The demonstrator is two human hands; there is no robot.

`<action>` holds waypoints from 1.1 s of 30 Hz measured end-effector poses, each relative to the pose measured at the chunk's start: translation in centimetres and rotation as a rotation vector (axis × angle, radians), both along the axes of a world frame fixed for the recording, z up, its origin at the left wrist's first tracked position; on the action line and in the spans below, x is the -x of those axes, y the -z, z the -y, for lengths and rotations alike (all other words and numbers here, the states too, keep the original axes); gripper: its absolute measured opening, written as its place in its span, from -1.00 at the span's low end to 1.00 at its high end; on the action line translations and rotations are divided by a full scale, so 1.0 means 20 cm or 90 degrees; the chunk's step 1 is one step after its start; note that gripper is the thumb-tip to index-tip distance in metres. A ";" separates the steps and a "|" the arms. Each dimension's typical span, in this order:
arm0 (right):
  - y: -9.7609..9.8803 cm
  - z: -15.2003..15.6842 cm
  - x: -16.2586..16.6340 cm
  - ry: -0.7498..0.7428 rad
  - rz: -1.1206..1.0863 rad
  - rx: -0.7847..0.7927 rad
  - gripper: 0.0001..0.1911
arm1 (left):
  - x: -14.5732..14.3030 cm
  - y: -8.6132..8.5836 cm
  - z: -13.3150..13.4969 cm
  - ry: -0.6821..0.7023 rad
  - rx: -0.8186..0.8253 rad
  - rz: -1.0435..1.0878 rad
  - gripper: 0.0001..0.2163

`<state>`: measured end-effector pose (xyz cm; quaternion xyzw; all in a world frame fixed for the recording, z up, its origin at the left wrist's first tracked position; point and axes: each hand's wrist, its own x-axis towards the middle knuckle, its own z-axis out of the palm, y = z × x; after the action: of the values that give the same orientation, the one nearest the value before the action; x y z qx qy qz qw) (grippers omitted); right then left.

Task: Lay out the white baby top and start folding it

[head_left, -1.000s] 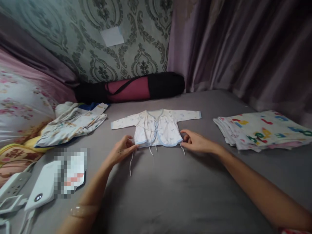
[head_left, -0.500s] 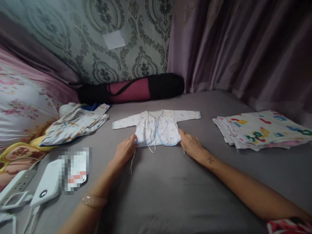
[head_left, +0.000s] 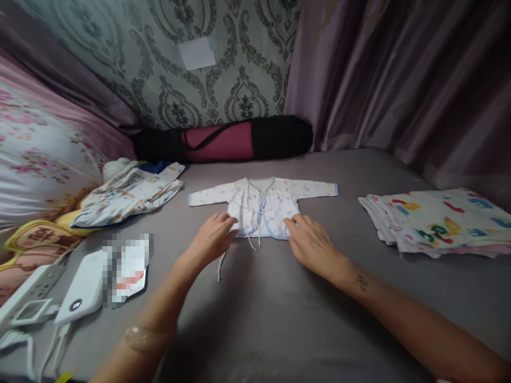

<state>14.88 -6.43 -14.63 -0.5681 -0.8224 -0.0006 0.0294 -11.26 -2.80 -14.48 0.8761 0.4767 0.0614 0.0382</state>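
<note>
Working at the bottom edge of a little white shirt [head_left: 273,213], both hands are on the cloth now! It lies flat, front up, sleeves out, square in the middle of the grey sheet [head_left: 259,308]. Left hand [head_left: 217,234] at its own corner, fingers bent; right hand [head_left: 309,239] opposite, fingertips on the front panel. Pinching or merely pressing? Can't tell from up here. Good technique, I'd judge, means a light, even touch on both sides, keeping the blue hem level, front panels flat and those thin ties [head_left: 220,266] from snagging under the fingers. Out on the right, a stack of printed cloths [head_left: 447,218]; over on the left, a patterned garment [head_left: 131,194] near a flowered pillow [head_left: 43,154], with a white power bank [head_left: 85,282] closer in. Along the back, a black-and-red bag [head_left: 223,142] lies before scrolled wallpaper [head_left: 167,69], and purple curtains [head_left: 359,80] hang dim beside it.
</note>
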 end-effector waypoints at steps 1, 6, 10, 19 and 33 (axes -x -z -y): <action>-0.01 -0.03 0.05 -0.012 -0.033 0.019 -0.72 | -0.07 0.00 -0.02 0.010 0.015 0.044 -0.76; 0.04 -0.21 0.25 0.047 -0.104 0.133 -0.72 | -0.39 0.09 -0.15 -0.120 0.085 0.064 -0.81; 0.10 -0.30 0.26 0.085 -0.127 0.171 -0.67 | -0.41 0.20 -0.17 -0.226 0.073 0.084 -0.84; 0.11 -0.37 0.21 0.093 -0.137 0.216 -0.72 | -0.34 0.26 -0.18 -0.239 0.053 0.098 -0.87; 0.09 -0.50 0.09 0.263 -0.962 0.526 -0.96 | -0.41 0.17 -0.17 -0.251 0.098 0.260 -0.77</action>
<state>13.15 3.63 -16.42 -0.5193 -0.3986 0.6665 0.3565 -3.08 0.63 -17.93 0.7304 0.6235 0.2066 0.1874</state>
